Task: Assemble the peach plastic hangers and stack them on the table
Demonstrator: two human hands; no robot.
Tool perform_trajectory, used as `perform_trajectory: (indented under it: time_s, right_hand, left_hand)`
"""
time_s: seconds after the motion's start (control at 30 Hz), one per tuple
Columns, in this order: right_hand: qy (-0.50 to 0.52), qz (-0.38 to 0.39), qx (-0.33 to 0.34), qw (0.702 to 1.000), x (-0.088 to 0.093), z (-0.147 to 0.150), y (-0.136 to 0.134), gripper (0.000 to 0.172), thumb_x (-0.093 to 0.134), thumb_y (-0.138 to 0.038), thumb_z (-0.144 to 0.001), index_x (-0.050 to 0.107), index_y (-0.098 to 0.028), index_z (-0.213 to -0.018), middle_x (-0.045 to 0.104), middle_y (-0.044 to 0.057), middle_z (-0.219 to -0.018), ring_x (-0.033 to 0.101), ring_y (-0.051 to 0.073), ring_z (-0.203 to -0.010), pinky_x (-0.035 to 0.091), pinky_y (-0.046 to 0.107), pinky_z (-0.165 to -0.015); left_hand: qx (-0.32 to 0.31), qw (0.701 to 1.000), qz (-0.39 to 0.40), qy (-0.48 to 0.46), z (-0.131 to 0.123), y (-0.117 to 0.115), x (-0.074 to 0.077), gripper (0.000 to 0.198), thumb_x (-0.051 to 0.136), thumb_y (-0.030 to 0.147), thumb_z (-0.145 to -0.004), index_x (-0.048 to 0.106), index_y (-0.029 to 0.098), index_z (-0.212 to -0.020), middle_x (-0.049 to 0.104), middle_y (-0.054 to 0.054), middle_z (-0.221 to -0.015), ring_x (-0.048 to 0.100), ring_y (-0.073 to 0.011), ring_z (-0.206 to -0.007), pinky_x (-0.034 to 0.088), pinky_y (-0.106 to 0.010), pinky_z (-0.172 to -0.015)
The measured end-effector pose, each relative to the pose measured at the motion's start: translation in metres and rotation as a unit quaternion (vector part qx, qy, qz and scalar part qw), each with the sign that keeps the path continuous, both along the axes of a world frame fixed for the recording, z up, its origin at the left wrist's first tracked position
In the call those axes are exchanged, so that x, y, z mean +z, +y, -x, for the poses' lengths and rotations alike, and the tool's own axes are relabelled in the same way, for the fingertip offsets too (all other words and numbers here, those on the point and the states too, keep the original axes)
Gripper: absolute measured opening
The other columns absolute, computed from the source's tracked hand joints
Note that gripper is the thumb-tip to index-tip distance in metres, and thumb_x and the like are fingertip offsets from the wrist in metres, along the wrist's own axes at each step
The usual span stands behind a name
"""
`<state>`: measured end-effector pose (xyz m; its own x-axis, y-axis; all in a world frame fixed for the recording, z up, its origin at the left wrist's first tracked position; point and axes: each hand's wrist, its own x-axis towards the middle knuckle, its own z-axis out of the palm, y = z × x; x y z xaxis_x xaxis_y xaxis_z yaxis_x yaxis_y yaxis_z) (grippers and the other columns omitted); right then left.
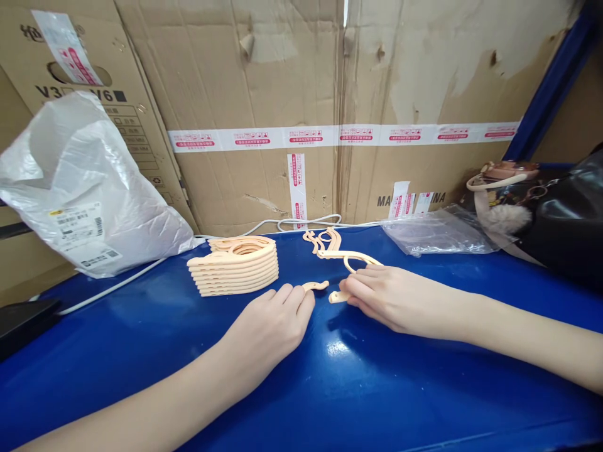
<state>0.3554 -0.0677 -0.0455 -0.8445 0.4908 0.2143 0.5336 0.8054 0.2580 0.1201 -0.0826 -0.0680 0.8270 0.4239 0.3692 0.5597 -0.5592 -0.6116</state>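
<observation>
Over the middle of the blue table, my left hand (277, 317) is closed round a small curved cream plastic piece (316, 286), its tip poking out past the fingers. My right hand (391, 298) grips a cream plastic hanger part (351, 256), with a curved arm and a loop above the fingers and a blunt end showing below them. A small gap separates the two held pieces. Left of them rises a neat stack of folded cream plastic hangers (235, 274). Behind my right hand lie several loose cream hanger parts (332, 240), partly overlapped by the held one.
Large cardboard boxes (254, 182) wall off the table's back edge. A white plastic parcel bag (89, 188) stands at left, near a dark device (28, 323) and white cable (113, 290). Clear plastic wrap (438, 231) and a black bag (560, 220) lie at right.
</observation>
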Motion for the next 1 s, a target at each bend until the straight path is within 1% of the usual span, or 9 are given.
perform_trajectory:
  time_s: [0.2,0.33,0.43,0.5,0.6,0.67,0.73,0.9,1.0]
  right_hand:
    - [-0.025,-0.013,0.029,0.999,0.001,0.001,-0.010,0.023,0.033,-0.022,-0.100,0.054,-0.015,-0.093,0.061,0.003,-0.077,0.054,0.015,-0.061,0.031,0.029,-0.053]
    - [-0.022,-0.021,0.017,0.999,-0.002,0.000,-0.011,0.031,0.027,-0.026,-0.102,0.055,-0.014,-0.097,0.063,0.003,-0.073,0.053,0.013,-0.050,0.021,0.029,-0.045]
    - [-0.016,-0.026,0.008,0.999,-0.003,-0.001,-0.011,0.035,0.023,-0.029,-0.103,0.055,-0.014,-0.101,0.063,0.002,-0.068,0.050,0.012,-0.043,0.017,0.029,-0.043]
    - [-0.007,-0.017,0.004,1.000,-0.003,-0.001,-0.011,0.035,0.024,-0.029,-0.102,0.056,-0.013,-0.103,0.064,0.003,-0.066,0.052,0.012,-0.043,0.018,0.028,-0.043]
    - [0.016,0.032,0.002,0.999,-0.001,-0.001,-0.013,0.031,0.032,-0.031,-0.100,0.057,-0.013,-0.107,0.067,0.004,-0.071,0.060,0.013,-0.053,0.026,0.026,-0.046]
    - [0.028,0.058,0.004,0.998,0.000,-0.001,-0.012,0.031,0.035,-0.033,-0.099,0.057,-0.014,-0.109,0.069,0.005,-0.076,0.063,0.015,-0.059,0.031,0.026,-0.050]
    - [0.036,0.067,0.008,0.997,0.001,-0.001,-0.011,0.033,0.034,-0.033,-0.100,0.059,-0.014,-0.110,0.070,0.006,-0.078,0.064,0.015,-0.063,0.035,0.025,-0.053]
    - [0.057,0.074,0.013,0.996,-0.001,-0.002,-0.007,0.034,0.034,-0.033,-0.101,0.061,-0.016,-0.115,0.071,0.006,-0.082,0.065,0.014,-0.066,0.038,0.024,-0.055]
    - [0.062,0.081,0.026,0.994,-0.002,-0.002,-0.006,0.033,0.036,-0.033,-0.101,0.061,-0.018,-0.116,0.072,0.006,-0.084,0.064,0.014,-0.065,0.037,0.023,-0.056]
  left_hand:
    - [0.003,0.998,-0.030,-0.061,0.003,-0.003,0.006,0.029,0.050,0.003,-0.083,0.061,0.007,-0.110,0.065,-0.005,-0.078,0.064,-0.0209,-0.068,0.043,-0.028,-0.047]
    - [-0.004,0.994,-0.037,-0.107,0.004,-0.006,0.013,0.033,0.041,0.006,-0.087,0.058,0.008,-0.115,0.065,-0.004,-0.079,0.064,-0.0193,-0.065,0.042,-0.028,-0.048]
    - [0.009,0.989,0.000,-0.147,0.004,-0.007,0.019,0.029,0.034,0.009,-0.088,0.061,0.013,-0.095,0.063,-0.004,-0.075,0.062,-0.0188,-0.059,0.039,-0.029,-0.047]
    - [0.026,0.985,0.043,-0.163,0.004,-0.008,0.021,0.028,0.031,0.011,-0.088,0.057,0.017,-0.078,0.060,-0.002,-0.066,0.059,-0.0189,-0.053,0.036,-0.029,-0.045]
    - [0.066,0.970,0.135,-0.193,0.004,-0.010,0.023,0.027,0.030,0.017,-0.092,0.050,0.020,-0.073,0.056,0.001,-0.057,0.057,-0.0181,-0.047,0.031,-0.027,-0.044]
    - [0.087,0.953,0.195,-0.216,0.004,-0.011,0.022,0.026,0.037,0.031,-0.095,0.048,0.020,-0.075,0.056,0.004,-0.055,0.057,-0.0177,-0.047,0.030,-0.026,-0.044]
    - [0.095,0.941,0.232,-0.226,0.004,-0.012,0.021,0.033,0.047,0.049,-0.092,0.048,0.021,-0.074,0.056,0.005,-0.055,0.057,-0.0178,-0.047,0.028,-0.025,-0.045]
    - [0.055,0.944,0.234,-0.226,0.005,-0.015,0.017,0.047,0.045,0.064,-0.088,0.054,0.021,-0.072,0.060,0.003,-0.056,0.058,-0.0178,-0.047,0.026,-0.025,-0.046]
    - [0.033,0.946,0.219,-0.237,0.006,-0.016,0.016,0.047,0.040,0.061,-0.091,0.060,0.021,-0.081,0.065,0.001,-0.062,0.062,-0.0191,-0.054,0.027,-0.026,-0.048]
